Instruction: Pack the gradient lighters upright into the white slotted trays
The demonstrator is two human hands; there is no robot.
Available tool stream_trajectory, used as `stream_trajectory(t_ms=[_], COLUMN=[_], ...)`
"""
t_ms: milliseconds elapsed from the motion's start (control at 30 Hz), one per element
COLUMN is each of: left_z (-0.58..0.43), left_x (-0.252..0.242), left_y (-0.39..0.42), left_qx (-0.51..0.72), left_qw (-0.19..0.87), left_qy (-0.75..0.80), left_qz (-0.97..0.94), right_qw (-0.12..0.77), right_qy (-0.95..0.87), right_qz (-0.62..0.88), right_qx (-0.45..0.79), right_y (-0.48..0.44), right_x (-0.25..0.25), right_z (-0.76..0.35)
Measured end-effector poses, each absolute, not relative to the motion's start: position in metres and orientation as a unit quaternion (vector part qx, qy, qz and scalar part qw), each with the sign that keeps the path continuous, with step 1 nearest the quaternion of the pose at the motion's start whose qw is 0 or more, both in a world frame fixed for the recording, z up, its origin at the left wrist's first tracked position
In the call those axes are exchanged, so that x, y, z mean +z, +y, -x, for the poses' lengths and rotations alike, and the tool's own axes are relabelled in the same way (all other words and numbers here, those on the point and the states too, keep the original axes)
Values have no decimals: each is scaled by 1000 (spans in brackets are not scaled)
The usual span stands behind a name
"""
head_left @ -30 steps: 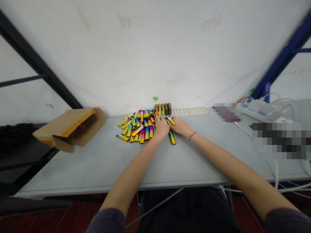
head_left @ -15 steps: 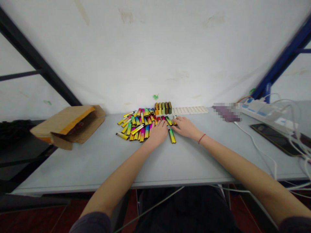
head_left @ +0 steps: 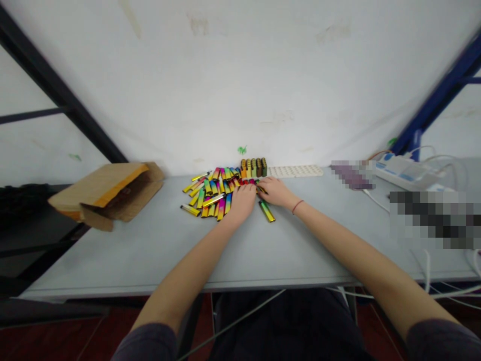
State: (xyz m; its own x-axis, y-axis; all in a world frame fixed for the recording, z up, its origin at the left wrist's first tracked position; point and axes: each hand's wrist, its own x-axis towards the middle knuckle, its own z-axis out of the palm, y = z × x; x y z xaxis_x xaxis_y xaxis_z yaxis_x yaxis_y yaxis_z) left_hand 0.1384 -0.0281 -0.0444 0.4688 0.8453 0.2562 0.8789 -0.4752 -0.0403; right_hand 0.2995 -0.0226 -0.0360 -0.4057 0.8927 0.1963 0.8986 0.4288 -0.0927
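Observation:
A heap of shiny lighters (head_left: pixel 211 188), coloured yellow, green, blue and pink, lies on the table in front of me. My left hand (head_left: pixel 244 199) rests at the heap's right side, its fingers bent over several lighters that show red tops. Facing it, my right hand (head_left: pixel 277 191) has its fingers curled on a dark-tipped lighter (head_left: pixel 262 189) at the other end of this short row. The row is squeezed between both hands, and the fingertips are partly hidden. One green and yellow lighter (head_left: pixel 267 211) lies apart, just below my right hand.
Behind the hands, a block of upright lighters (head_left: pixel 254 168) stands by the wall beside a white perforated tray (head_left: pixel 296 171). An open cardboard box (head_left: pixel 101 193) lies on the left. At the right are a power strip (head_left: pixel 409 173), white cables and a blurred-out dark object.
My right hand has moved left, toward my left hand, bringing the lighters under it closer together. My left hand has shifted slightly left. The single lighter below them has tilted a little.

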Motion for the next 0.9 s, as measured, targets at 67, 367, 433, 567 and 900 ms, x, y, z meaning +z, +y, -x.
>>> stream_trajectory(t_ms=[67, 367, 433, 567, 900], left_z=[-138, -137, -135, -131, -143], left_x=[-43, -46, -47, -44, -38], left_y=[-28, -27, -26, -28, -76], left_qx=[-97, -104, -112, -143, -272], left_qw=[79, 70, 72, 77, 77], left_qy=[-512, -519, -509, -489, -278], left_qz=[850, 846, 850, 857, 918], right_qw=[109, 205, 225, 163, 97], right_qy=[-839, -859, -875, -896, -876], right_qz=[533, 469, 429, 412, 472], right_qx=[-16, 5, 9, 35, 17], right_y=[-20, -28, -44, -74, -68], right_x=[-35, -39, -40, -43, -58], right_z=[-299, -305, -315, -342, -324])
